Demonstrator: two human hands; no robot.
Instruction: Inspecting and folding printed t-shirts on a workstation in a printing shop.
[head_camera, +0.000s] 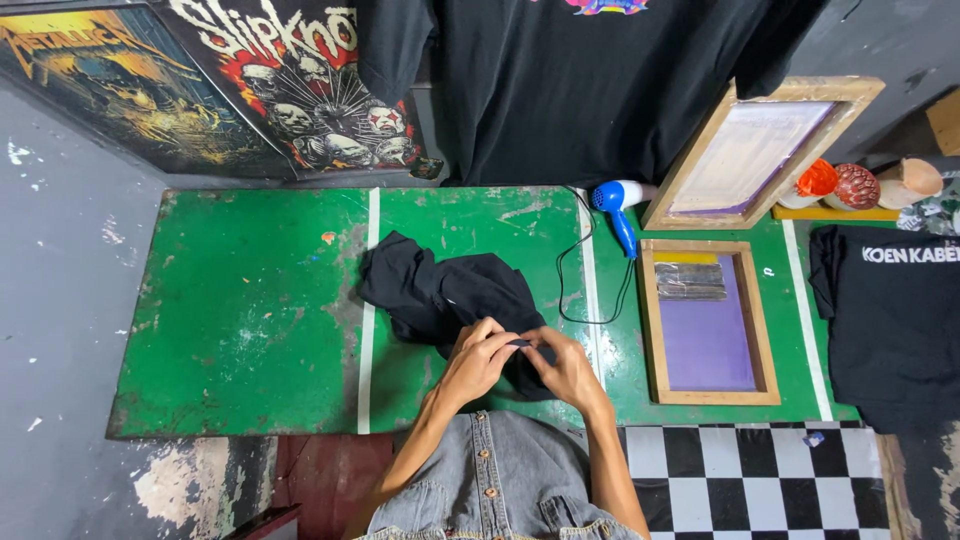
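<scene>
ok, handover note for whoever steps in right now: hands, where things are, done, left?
Left hand: pinching an edge of the black shirt, near the table's front edge.
Right hand: pinching the same edge, right beside the left.
Shirt: crumpled in a heap on the green table, not spread out.
Nearby: wooden screen frame flat on the table to the right, a second frame leaning behind it, blue hair dryer with its cord trailing toward the shirt, another black shirt at far right.
Done: shirt is on the table and gripped.
Left: shirt is not yet flattened; nothing lies under the flat frame.
</scene>
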